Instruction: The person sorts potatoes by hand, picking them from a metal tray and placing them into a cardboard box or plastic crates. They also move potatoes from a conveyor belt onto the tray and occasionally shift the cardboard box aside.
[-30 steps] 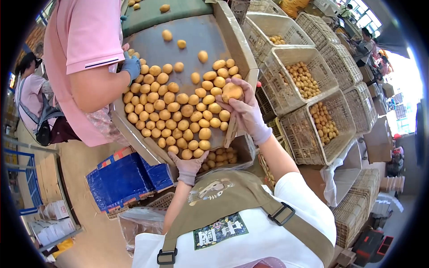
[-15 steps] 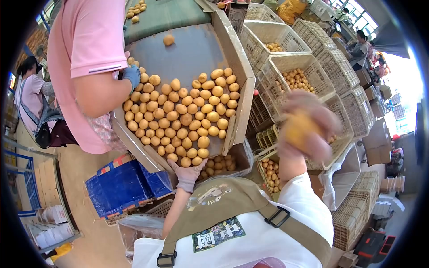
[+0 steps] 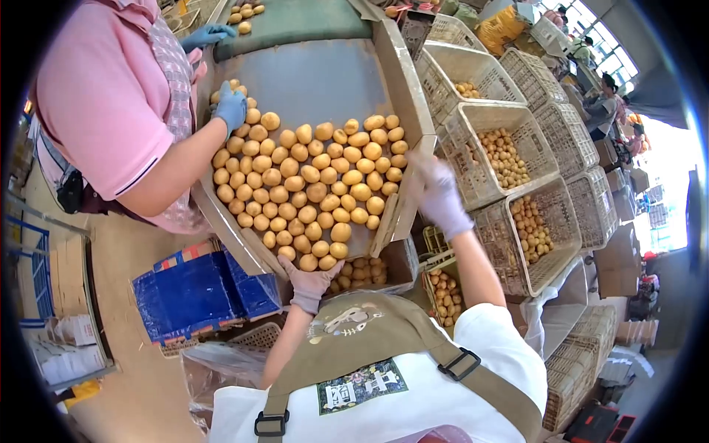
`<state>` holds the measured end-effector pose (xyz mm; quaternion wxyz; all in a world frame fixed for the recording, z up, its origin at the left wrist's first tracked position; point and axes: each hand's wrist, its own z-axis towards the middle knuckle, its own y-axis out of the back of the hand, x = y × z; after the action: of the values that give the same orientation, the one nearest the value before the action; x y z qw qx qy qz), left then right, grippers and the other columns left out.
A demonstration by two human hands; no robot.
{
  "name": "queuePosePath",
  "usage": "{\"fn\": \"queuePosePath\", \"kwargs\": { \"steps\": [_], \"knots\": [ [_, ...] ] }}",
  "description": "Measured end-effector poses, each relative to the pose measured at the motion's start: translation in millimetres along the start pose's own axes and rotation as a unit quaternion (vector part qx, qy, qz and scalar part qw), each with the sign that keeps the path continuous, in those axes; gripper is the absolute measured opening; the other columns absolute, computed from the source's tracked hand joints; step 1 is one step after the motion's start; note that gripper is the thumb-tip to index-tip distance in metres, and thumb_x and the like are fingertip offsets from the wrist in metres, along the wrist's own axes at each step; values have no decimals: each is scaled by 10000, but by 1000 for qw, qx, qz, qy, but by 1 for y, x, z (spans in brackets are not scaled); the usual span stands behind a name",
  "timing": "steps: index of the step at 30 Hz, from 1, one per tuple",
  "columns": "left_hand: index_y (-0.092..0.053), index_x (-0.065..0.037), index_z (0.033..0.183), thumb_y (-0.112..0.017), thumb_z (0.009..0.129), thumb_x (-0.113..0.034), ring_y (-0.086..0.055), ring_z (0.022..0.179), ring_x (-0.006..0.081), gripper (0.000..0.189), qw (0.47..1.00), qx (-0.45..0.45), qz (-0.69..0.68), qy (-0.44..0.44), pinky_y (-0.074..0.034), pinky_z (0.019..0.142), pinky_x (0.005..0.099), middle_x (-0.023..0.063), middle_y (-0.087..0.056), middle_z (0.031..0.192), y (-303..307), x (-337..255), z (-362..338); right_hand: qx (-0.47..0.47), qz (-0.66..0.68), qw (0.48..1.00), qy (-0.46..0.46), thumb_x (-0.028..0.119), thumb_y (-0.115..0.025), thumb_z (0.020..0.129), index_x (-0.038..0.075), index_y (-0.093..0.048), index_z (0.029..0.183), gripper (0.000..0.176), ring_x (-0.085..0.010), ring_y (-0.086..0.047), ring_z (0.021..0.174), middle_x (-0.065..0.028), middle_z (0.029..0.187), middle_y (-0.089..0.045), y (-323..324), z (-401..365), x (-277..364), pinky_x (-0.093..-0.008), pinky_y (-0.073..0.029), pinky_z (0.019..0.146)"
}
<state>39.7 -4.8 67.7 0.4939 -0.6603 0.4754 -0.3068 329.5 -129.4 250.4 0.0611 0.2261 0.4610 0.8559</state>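
Head: left hand [image 3: 309, 285] spread against potatoes [image 3: 327, 262]

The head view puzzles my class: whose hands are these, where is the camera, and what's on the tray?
A person is working by hand, with a camera worn on the head, looking forward and down. Loose potatoes cover much of the tray. The gloved left hand is spread at the tray's near end, beside the lowest potatoes. The right hand is by the tray's right side, too blurred to tell whether it holds anything. A co-worker in pink wears blue gloves.
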Motion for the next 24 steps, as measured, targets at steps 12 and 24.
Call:
{"fn": "queuePosePath", "kwargs": {
  "steps": [12,24],
  "knots": [
    [-183,-185,1598,-390,787,-904,-215,1495,405,1104,991,-5,-129,19,-271,1118,721,92,-208,1650,12,-1,1,173,59,976,115,215,-719,789,99,-684,1110,342,-269,-617,1113,-67,1097,-682,-60,-95,87,-594,-297,1115],
    [-196,-200,1589,-574,731,-860,-212,1495,410,1146,986,-46,-163,-10,-239,1099,771,93,-184,1653,8,4,3,-225,142,955,-132,47,-570,986,-11,-229,1541,654,-170,-624,952,-114,1029,-659,25,-3,37,-306,-508,831]
  ]
}}
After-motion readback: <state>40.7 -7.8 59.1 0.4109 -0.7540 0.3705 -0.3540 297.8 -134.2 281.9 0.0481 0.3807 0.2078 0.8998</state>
